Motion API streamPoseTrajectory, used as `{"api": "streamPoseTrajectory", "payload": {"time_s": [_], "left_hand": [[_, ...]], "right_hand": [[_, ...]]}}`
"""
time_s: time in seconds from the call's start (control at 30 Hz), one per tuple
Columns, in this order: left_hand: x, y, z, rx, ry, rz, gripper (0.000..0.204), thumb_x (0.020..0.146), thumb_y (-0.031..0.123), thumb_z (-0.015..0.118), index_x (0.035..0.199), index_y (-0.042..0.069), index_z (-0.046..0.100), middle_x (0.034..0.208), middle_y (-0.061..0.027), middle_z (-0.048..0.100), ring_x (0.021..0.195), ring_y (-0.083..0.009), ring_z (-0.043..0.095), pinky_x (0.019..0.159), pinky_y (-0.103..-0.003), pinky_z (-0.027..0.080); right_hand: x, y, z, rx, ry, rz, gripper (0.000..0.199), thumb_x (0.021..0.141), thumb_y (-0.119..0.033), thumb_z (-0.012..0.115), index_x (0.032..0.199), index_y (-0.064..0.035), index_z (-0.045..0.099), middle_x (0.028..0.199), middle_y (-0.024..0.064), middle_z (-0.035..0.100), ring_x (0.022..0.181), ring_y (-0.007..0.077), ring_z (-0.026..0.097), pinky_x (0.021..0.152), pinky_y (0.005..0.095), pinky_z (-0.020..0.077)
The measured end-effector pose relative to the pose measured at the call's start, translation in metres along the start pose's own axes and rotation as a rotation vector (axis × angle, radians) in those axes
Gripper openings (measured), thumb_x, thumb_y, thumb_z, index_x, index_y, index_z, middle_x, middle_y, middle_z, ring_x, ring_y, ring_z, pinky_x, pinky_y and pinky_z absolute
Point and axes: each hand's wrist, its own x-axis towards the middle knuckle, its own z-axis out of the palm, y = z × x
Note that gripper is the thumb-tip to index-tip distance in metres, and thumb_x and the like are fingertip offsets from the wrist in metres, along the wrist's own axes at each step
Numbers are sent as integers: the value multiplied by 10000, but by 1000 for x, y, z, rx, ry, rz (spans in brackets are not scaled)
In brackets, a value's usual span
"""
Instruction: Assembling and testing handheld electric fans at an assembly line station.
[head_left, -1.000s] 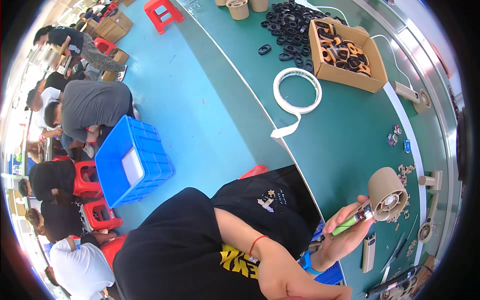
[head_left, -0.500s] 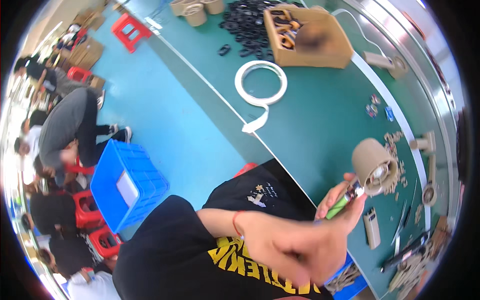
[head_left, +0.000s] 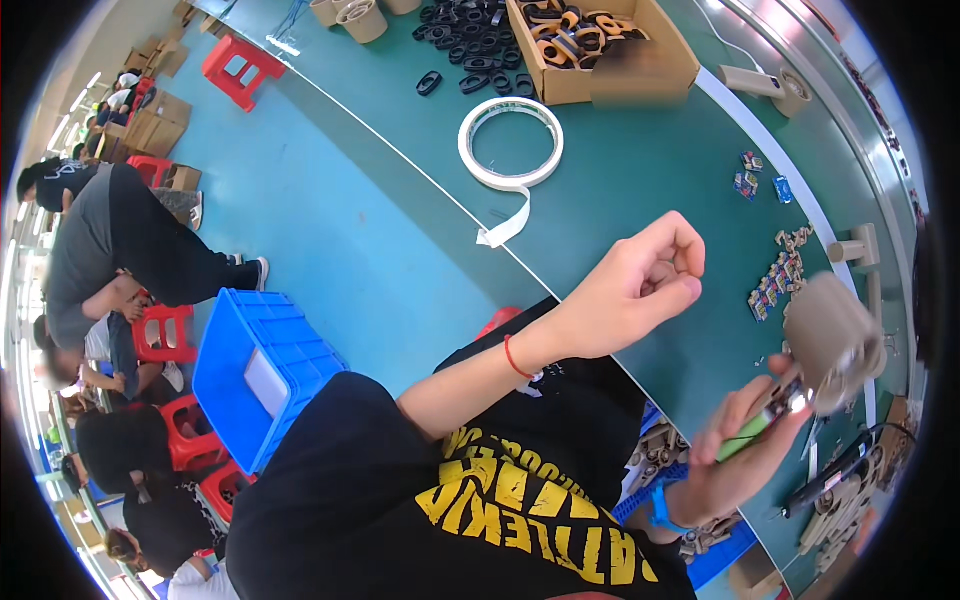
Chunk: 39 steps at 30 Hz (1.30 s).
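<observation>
Two bare hands show over the dark green worktable [head_left: 640, 170]. The left hand [head_left: 640, 285] is raised above the table edge, curled into a loose fist with nothing visible inside it, a thin red string bracelet [head_left: 514, 357] at its wrist. The right hand [head_left: 745, 440], lower and nearer the right rim, grips a slim green pen-shaped tool [head_left: 760, 425] whose metal tip meets a blurred tan cardboard roll [head_left: 835, 340] just above the fingers; a blue wristband [head_left: 660, 505] circles that wrist. Farther up the table lies a white ring of tape [head_left: 510, 140] with a loose tail hanging toward the edge, and beyond it an open brown cardboard box [head_left: 640, 75] beside a heap of small black rings [head_left: 470, 40]. Small multicoloured parts [head_left: 780, 280] are scattered near the roll. On the blue floor stands a blue plastic crate [head_left: 265, 370].
</observation>
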Motion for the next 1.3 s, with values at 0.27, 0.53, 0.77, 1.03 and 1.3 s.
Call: {"api": "streamPoseTrajectory", "payload": {"time_s": [0.27,0.53,0.77,1.03,1.3], "left_hand": [[3,2,-4,90,198,265,457,995,359,454,1281,2,450,1128,-80,542,1013,-132,533,876,-259,431],[10,-3,6,87,73,203,625,964,439,455,1352,-46,388,1327,-173,499,1190,-217,515,1019,-333,393],[7,4,3,65,72,178,730,908,503,469,1377,-43,347,1372,-256,430,1303,-381,432,1079,-454,363],[6,3,8,71,40,207,838,811,442,665,1407,-24,305,1409,-249,392,1337,-380,397,1064,-426,406],[5,-4,3,94,-30,271,929,706,165,752,1456,49,217,1441,-217,319,1345,-418,374,1029,-460,446]], "right_hand": [[24,27,22,-80,-372,293,518,1028,-404,337,1262,37,478,674,65,536,419,115,471,364,224,359],[41,49,0,157,-543,333,436,1050,-368,281,1220,4,433,821,118,608,544,131,562,498,250,475],[46,48,-1,273,-584,417,529,1036,-425,274,1273,23,428,814,163,625,543,176,601,474,265,490],[47,48,-3,338,-564,493,558,1022,-452,278,1255,28,443,748,166,601,497,190,586,416,261,465],[49,51,-10,393,-634,493,518,1026,-470,324,1231,-10,444,718,83,550,501,115,511,429,226,405]]}}
